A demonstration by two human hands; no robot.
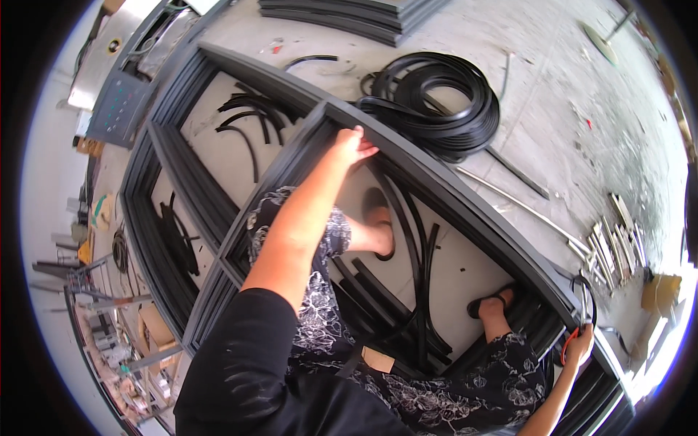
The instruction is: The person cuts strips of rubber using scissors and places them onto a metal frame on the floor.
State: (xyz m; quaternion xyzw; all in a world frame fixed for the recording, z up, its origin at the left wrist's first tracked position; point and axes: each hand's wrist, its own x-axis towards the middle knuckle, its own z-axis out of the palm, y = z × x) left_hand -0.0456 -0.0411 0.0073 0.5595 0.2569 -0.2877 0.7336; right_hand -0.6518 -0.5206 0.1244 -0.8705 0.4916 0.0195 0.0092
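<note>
A large dark grey metal frame [451, 190], split by crossbars into several openings, lies around my legs. At the inner corner by a crossbar, my left hand [354, 145] is closed against the far rail. A black rubber strip [418, 254] hangs in a curve from beneath its fingers; the exact grip is partly hidden. Farther right along the same rail, my right hand [580, 346] is closed round the orange handles of a pair of scissors [570, 346], blades pointing away. A thin black loop [595, 301] curves beside the blades.
A coil of black rubber strip [472, 109] lies beyond the frame. Cut strip pieces [254, 109] lie on the floor inside it. Dark profiles [342, 18] are stacked at the far side. Short metal pieces [614, 240] and a cardboard box [660, 293] are at right.
</note>
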